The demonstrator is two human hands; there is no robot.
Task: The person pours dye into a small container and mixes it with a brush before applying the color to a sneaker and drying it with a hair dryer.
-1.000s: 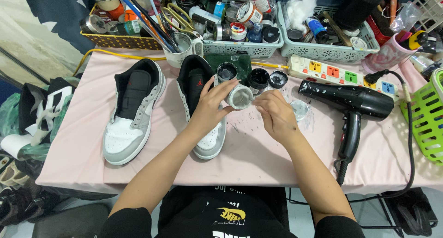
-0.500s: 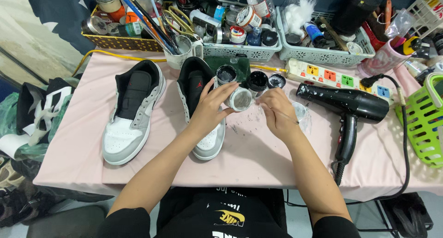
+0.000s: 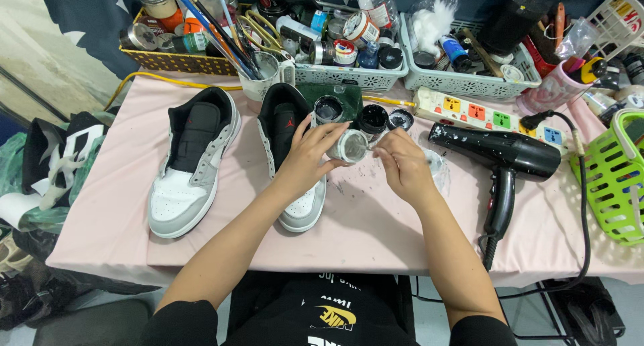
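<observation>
A small paint jar [image 3: 350,145] is gripped in the left hand [image 3: 310,151]; the right hand [image 3: 400,163] pinches at its rim. The jar is best held level above the pink table [image 3: 376,225].

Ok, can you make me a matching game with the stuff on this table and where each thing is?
Things:
1. small jar
2. hair dryer
3. green basket
4. brush cup

Places:
A. at the table's right edge
B. behind the two shoes
C. held in the left hand
D. lying right of the right hand

Pairs: 1-C, 2-D, 3-A, 4-B
</observation>
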